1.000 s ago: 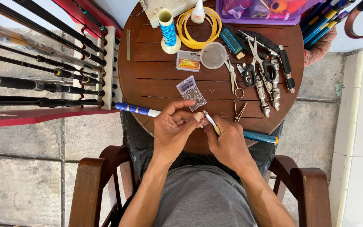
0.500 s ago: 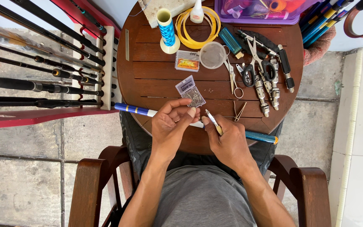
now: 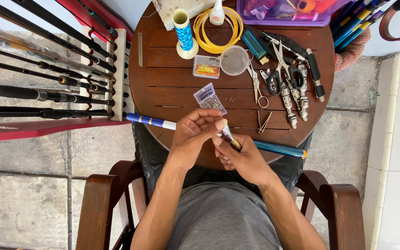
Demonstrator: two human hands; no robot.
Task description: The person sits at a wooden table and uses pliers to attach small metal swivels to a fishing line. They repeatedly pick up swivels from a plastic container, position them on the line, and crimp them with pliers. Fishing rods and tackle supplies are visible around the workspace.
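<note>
A blue and white rod [image 3: 150, 121] lies across the near edge of the round wooden table [image 3: 172, 88], its blue end [image 3: 281, 149] sticking out to the right. My left hand [image 3: 193, 136] curls over the rod's middle, fingertips pinching at it. My right hand [image 3: 241, 155] holds a small tool with a pale wooden handle [image 3: 230, 139], its tip pointed up against the left fingertips. The rod's middle is hidden under both hands.
A small clear packet [image 3: 209, 98] lies just beyond my hands. Further back stand a blue thread spool [image 3: 184, 32], a yellow coil [image 3: 216, 30], scissors [image 3: 283, 69], metal tools [image 3: 297, 97] and a purple tray [image 3: 292, 11]. A red rack of dark rods [image 3: 47, 78] stands left. Wooden chair arms [image 3: 343, 208] flank me.
My hands have drawn closer together over the rod. The right hand's tool has shifted a little left, up against the left fingertips.
</note>
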